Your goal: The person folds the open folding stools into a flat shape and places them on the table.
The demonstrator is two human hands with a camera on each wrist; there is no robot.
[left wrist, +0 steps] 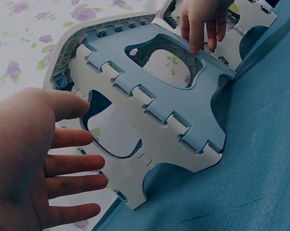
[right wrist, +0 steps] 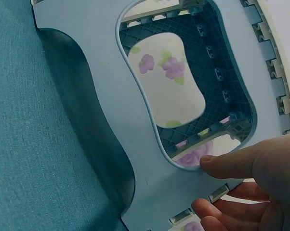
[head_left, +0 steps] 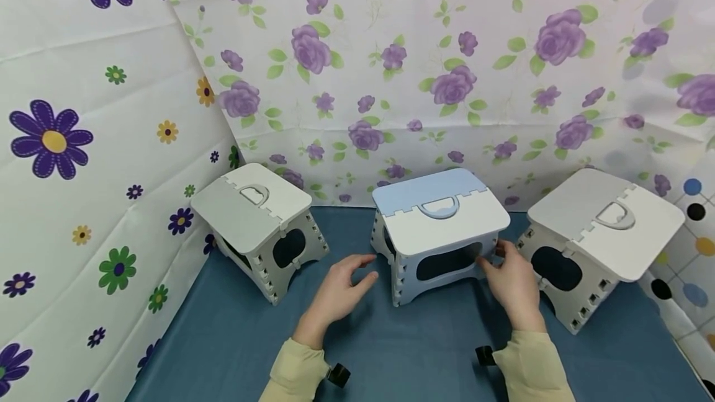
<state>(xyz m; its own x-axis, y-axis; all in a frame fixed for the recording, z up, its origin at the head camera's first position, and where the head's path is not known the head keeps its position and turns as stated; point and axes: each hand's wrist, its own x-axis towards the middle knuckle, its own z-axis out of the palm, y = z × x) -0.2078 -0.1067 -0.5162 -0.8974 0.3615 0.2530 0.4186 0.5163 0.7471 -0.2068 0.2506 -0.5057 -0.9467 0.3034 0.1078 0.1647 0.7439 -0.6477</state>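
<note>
A blue-and-white folding stool (head_left: 447, 226) stands unfolded on its legs in the middle of the cloth-covered surface. My right hand (head_left: 511, 284) grips its right front corner. In the right wrist view, the thumb (right wrist: 227, 163) lies on the blue front panel (right wrist: 111, 96) beside the cut-out, and the other fingers are at the side edge. My left hand (head_left: 337, 293) is apart from the stool, just off its left front corner. Its fingers are spread and hold nothing, as the left wrist view shows beside the white side panel (left wrist: 121, 91).
A grey-and-white folding stool (head_left: 237, 209) stands unfolded at the left. Another grey-and-white folding stool (head_left: 592, 222) is at the right, close to my right hand. Blue cloth (head_left: 413, 352) covers the surface. Flowered sheets (head_left: 357, 73) hang behind and at the left.
</note>
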